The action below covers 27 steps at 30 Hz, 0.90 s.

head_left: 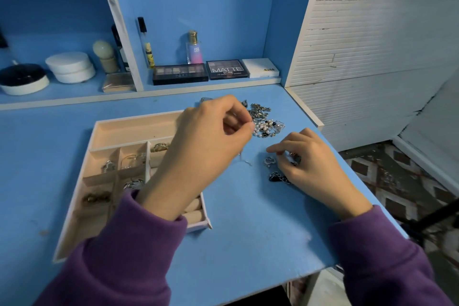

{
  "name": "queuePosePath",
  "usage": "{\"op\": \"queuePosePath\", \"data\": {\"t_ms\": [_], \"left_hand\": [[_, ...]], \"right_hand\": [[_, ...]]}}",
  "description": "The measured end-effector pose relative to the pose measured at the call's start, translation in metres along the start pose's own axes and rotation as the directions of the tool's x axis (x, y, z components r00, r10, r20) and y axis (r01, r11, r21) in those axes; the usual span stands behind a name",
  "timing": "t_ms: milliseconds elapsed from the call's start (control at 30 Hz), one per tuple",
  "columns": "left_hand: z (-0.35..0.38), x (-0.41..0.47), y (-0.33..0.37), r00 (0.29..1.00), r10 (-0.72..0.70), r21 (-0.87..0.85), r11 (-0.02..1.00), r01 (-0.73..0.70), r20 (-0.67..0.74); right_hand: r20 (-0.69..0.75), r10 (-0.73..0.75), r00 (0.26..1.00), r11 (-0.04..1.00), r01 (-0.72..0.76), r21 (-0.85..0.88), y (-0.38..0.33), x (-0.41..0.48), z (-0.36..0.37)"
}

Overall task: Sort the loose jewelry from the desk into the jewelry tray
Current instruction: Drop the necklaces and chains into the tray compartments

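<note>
Jewelry pile [263, 119]: loose on the blue bench [248, 231], by its far right edge.
Thin chain [242, 158]: hangs from the left hand [213, 129], pinched in its fingertips (just over the bench).
Right hand [308, 159]: fingers curled round a small piece [295, 158].
Tray [139, 119]: left of the pile, some jewelry inside.
</note>
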<state>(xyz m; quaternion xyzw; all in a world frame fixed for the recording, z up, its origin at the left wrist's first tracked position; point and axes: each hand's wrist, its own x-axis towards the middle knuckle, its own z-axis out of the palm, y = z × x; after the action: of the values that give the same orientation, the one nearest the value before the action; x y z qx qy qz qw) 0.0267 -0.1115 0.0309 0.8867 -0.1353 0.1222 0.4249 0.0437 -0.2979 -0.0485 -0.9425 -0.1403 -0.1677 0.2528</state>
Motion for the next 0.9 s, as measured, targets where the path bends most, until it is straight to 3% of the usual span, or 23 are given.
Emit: {"op": "queuePosePath", "data": {"t_ms": [267, 633, 733, 900], "left_hand": [[-0.017, -0.001, 0.0, 0.999, -0.008, -0.015, 1.0, 0.007, -0.033], [-0.025, -0.008, -0.009, 0.999, -0.032, 0.019, 0.999, 0.033, -0.039], [-0.026, -0.008, -0.011, 0.998, -0.04, 0.02, 0.999, 0.041, -0.039], [-0.029, -0.008, -0.015, 0.997, -0.047, 0.021, 0.999, 0.048, -0.054]], "right_hand": [[0.158, -0.015, 0.987, 0.997, 0.026, -0.073, -0.003, 0.008, -0.008], [0.414, 0.126, 0.902, 0.989, -0.145, 0.014, -0.013, 0.028, -0.019], [0.403, 0.087, 0.911, 0.996, -0.095, -0.001, -0.016, 0.03, -0.015], [0.285, -0.147, 0.947, 0.986, 0.162, -0.028, -0.021, 0.032, 0.003]]}}
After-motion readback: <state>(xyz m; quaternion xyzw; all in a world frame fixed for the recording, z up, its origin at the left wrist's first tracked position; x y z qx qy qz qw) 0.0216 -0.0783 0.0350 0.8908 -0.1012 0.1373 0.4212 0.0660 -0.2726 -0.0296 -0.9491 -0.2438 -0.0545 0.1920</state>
